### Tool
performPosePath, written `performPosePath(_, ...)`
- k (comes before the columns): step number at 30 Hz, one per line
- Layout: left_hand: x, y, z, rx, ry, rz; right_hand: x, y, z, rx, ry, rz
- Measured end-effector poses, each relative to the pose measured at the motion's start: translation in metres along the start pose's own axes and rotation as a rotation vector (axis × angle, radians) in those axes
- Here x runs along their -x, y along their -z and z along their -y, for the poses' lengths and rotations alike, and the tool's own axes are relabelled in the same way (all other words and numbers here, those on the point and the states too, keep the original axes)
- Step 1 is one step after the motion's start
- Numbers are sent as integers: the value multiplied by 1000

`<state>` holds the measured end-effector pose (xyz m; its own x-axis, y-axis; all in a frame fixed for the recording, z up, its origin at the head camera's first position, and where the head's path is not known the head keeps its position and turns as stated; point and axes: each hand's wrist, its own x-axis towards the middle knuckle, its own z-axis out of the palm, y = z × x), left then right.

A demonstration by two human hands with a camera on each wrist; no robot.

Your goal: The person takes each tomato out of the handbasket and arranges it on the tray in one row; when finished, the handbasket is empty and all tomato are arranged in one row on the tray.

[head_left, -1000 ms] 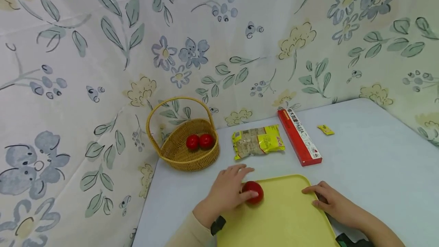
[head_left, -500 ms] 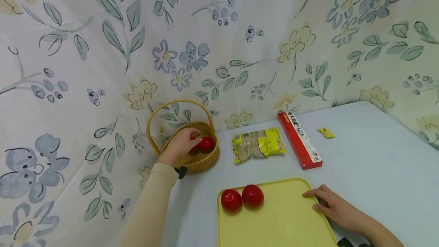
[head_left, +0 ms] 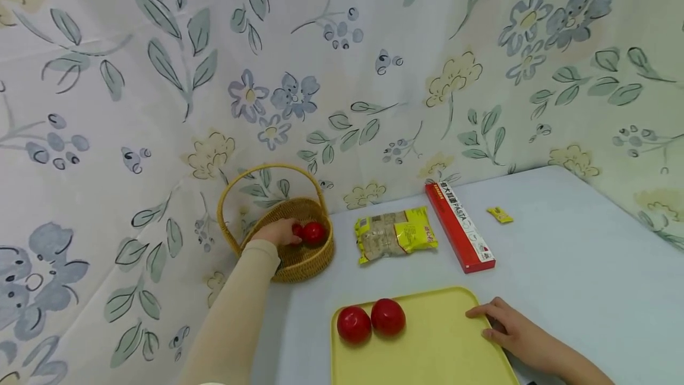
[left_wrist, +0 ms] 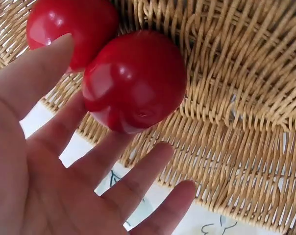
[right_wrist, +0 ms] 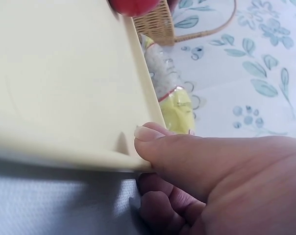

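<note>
That red fruit (left_wrist: 138,83), upper middle of the left wrist view in the basket (left_wrist: 241,161), looks firm but kinda slick, so I'd cup its sides; left hand (left_wrist: 69,181) has fingers spread loose, right hand (head_left: 515,333) pinches the tray (head_left: 427,349).

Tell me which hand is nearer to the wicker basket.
Left. The left hand is inside the wicker basket, at the red fruits; the right hand is well away from it, gripping the right edge of the yellow tray.
</note>
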<state>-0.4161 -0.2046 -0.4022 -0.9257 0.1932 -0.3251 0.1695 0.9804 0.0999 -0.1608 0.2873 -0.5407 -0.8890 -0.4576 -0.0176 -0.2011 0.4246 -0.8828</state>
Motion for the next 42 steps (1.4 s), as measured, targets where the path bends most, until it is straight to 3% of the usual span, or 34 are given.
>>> performPosePath(6,-1,-1,5,20,-18,35,3,-3,3,12,-9,3)
performPosePath(10,0,4,5,21,2,44,3,0,7,60,32,-18)
performPosePath(13,2,9,5,4,6,25,1,2,9,89,56,-32)
performPosePath(18,5,15,9,-2,-5,-42,0,4,10,63,8,-21)
performPosePath(20,9,17,10,28,-43,-78,1,3,9,52,-12,-11)
performPosePath(25,30,26,2,242,-162,-151,3,2,5,71,-2,-6)
performPosePath(28,47,32,-6,367,-191,-211,0,2,4,90,24,-16)
performPosePath(32,72,33,-19,457,-231,-281,-2,2,5,100,41,-17)
performPosePath(37,100,22,-49,550,-340,-353,-3,4,4,89,10,-9)
performPosePath(42,127,-7,-91,589,-493,-419,-4,3,1,60,35,-8)
